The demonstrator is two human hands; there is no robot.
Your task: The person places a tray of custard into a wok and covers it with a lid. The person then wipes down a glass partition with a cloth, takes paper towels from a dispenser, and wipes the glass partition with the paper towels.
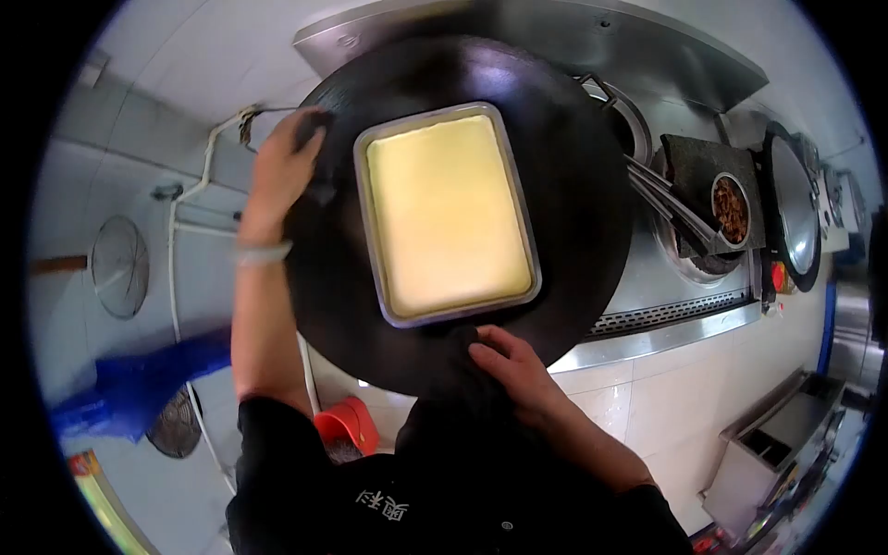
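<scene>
I have my left hand [291, 157] reaching forward, fingers curled around a dark cloth [313, 129] by the rim of the black wok [578, 213]. My right hand [513, 370] angles inward, fingers half bent by the near rim; its grip I can't tell. The yellow-filled tray [453, 215] lies between both hands' fingers.

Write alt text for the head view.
A metal tray of smooth, pale-yellow contents sits inside a large dark wok; the left hand is at the wok's left rim, the right hand at its near edge.
</scene>
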